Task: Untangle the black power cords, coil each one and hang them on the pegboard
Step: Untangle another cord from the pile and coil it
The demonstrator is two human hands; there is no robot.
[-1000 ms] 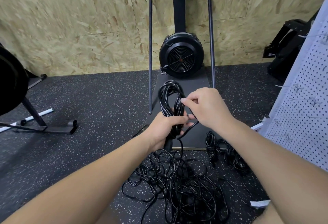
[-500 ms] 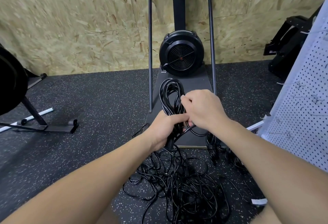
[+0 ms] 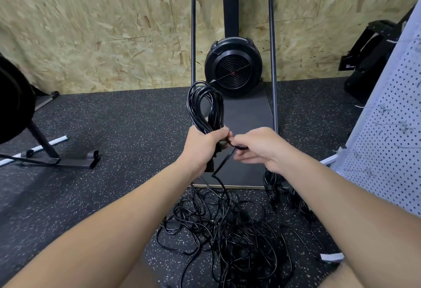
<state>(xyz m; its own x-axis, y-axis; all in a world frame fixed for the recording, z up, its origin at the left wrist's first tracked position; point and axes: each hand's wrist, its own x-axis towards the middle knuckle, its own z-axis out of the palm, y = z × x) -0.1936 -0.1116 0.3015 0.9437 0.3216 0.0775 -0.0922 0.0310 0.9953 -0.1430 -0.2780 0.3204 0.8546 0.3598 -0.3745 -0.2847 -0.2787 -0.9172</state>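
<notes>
1. Two hands work on one coiled power cord (image 3: 205,107), held up in front of the fan-wheel exercise machine (image 3: 232,68); the left hand (image 3: 204,146) clenches round the gathered loops near their lower end, so the bundle stands upright and cannot spring apart
2. The right hand (image 3: 257,146) pinches the cord's loose tail (image 3: 224,158) right beside the left fist, seemingly to wrap it round the waist of the coil and lock the loops; from there the tail drops in a kink toward the floor
3. Below, a tangled heap of black cords (image 3: 227,230) sprawls on the speckled rubber floor (image 3: 114,128), not yet sorted, so most of the task looks undone
4. Finished-looking bundles (image 3: 273,187) lie on the floor just beside the machine's platform, near the right forearm, probably parked until hanging
5. The white pegboard (image 3: 391,128) leans at the right edge, wire hooks (image 3: 382,107) sticking out; none visibly carries a cord yet
6. The next move calls for a snug wrap, or the coil may loosen when lifted to a hook
</notes>
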